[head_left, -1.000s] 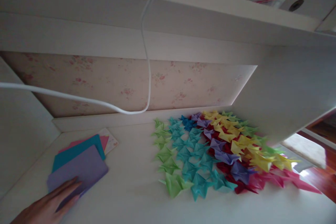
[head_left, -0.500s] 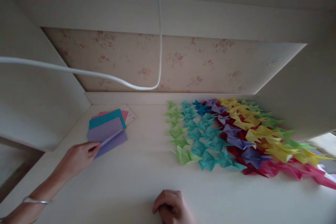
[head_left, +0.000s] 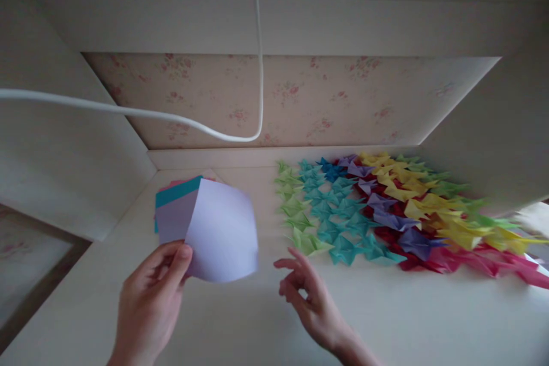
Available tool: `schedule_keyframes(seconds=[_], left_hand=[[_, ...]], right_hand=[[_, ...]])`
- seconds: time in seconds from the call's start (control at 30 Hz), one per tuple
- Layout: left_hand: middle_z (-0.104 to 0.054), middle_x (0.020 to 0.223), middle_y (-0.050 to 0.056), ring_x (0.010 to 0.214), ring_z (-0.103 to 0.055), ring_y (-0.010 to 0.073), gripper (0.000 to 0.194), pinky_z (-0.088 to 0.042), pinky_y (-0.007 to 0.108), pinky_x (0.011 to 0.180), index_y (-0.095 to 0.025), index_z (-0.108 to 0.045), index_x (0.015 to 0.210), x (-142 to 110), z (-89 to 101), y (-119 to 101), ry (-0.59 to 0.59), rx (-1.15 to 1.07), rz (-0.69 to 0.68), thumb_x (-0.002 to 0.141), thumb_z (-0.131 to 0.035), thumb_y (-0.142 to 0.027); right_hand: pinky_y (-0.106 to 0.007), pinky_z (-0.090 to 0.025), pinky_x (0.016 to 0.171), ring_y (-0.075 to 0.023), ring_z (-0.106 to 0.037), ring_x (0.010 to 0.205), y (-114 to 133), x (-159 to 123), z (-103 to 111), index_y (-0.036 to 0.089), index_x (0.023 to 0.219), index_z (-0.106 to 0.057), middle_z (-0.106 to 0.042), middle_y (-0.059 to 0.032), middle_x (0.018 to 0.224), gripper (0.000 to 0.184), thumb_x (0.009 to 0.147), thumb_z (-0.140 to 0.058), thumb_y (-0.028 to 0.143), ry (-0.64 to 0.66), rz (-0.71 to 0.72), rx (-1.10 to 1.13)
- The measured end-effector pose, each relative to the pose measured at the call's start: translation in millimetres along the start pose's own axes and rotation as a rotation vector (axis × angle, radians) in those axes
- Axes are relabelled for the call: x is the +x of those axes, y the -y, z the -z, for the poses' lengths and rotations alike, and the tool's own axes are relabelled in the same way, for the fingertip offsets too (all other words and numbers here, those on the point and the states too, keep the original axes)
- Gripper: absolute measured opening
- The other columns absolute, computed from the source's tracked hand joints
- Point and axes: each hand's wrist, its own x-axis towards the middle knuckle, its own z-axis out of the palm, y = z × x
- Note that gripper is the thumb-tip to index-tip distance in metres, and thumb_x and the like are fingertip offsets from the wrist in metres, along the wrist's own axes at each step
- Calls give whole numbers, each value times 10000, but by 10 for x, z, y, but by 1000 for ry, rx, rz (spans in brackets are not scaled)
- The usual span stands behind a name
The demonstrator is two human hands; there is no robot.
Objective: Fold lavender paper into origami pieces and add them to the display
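Pinched by one edge between thumb and fingers of my left hand (head_left: 156, 286) is a lilac sheet of paper (head_left: 223, 231), held up off the table and slightly curved. Behind it on the table lies a stack of coloured paper (head_left: 176, 214), with purple on top, turquoise and pink below; the raised sheet hides part of it. My right hand (head_left: 304, 297) hovers to the right of the sheet, fingers apart and bent, touching nothing. Closest to that hand is a light green folded paper crane (head_left: 306, 242), at the front of the leftmost row.
Rows of folded paper cranes in teal (head_left: 345, 249), purple (head_left: 418, 243), yellow (head_left: 463, 234) and pink (head_left: 484, 263) cover the table's right side. A white cable (head_left: 261, 80) hangs in front of the floral back wall (head_left: 300, 103). White panels stand on both sides.
My left hand has lifted the lilac sheet off the stack and brought it right, toward me. My right hand has risen from the table's near edge and its fingers have spread.
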Motion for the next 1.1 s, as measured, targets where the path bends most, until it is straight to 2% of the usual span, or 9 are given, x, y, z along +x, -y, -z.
schedule_keyframes(seconds=[0.07, 0.17, 0.2, 0.3, 0.47, 0.53, 0.67, 0.9, 1.1], left_hand=[[-713, 708, 8, 643, -638, 156, 392, -527, 235, 573, -168, -705, 753, -104, -175, 145, 42, -282, 241, 629, -849, -512], [-666, 647, -7, 576, -553, 110, 386, -450, 185, 495, -151, -734, 726, -284, -391, 414, 74, -376, 436, 563, -900, -460], [-657, 638, -6, 574, -545, 109, 375, -443, 186, 493, -149, -738, 715, -341, -437, 497, 102, -390, 477, 567, -899, -454], [-645, 655, -9, 593, -542, 103, 303, -423, 176, 504, -146, -734, 726, -428, -477, 679, 228, -374, 529, 648, -872, -404], [-686, 722, -22, 623, -608, 126, 247, -467, 204, 563, -231, -705, 950, -293, -385, 754, 425, -460, 591, 743, -821, -298], [-727, 813, 9, 653, -641, 150, 282, -481, 219, 566, -240, -705, 987, -245, -348, 746, 488, -470, 575, 736, -821, -296], [-729, 1079, 43, 725, -661, 171, 438, -506, 230, 585, -298, -709, 1130, -258, -262, 740, 569, -378, 429, 711, -838, -293], [-745, 978, 45, 822, -675, 204, 243, -516, 219, 665, -275, -821, 906, -286, -187, 732, 701, -208, 103, 667, -860, -253], [-762, 1116, 40, 992, -704, 253, 245, -551, 259, 768, -331, -823, 935, -259, -215, 673, 750, -213, 58, 712, -835, -229]], right_hand=[[-237, -561, 595, -147, -668, 790, -49, 5, 76, 393, 1518, -219, -657, -87, 1232, 725, 912, -517, 129, -74, 118, -88], [-140, -472, 401, -162, -671, 748, -106, -33, 186, 356, 1508, -337, -709, -79, 1062, 750, 846, -492, 40, -154, 219, -246], [-147, -490, 418, -165, -679, 749, -111, -48, 223, 341, 1467, -432, -714, -82, 1048, 714, 832, -478, 17, -159, 239, -295], [-243, -594, 674, -192, -721, 857, -95, -65, 320, 319, 1233, -685, -736, -76, 1055, 537, 836, -499, 10, -157, 327, -376], [-238, -589, 690, -204, -732, 852, -59, -30, 355, 278, 1094, -758, -763, -69, 975, 358, 812, -646, 88, -139, 210, -235], [-249, -589, 718, -212, -731, 891, -42, -36, 326, 276, 1086, -765, -769, -71, 1004, 336, 812, -663, 110, -80, 138, -184], [-263, -586, 735, -225, -722, 952, 5, -75, 275, 261, 1077, -771, -751, -89, 1092, 295, 822, -673, 151, 39, 51, -119], [-251, -567, 670, -223, -730, 867, 38, -75, 314, 244, 1025, -791, -773, -87, 1005, 288, 762, -701, 165, 20, 33, -111], [-224, -565, 663, -194, -747, 777, 91, -74, 337, 246, 943, -814, -799, -62, 888, 203, 775, -708, 201, -30, 95, -134]])
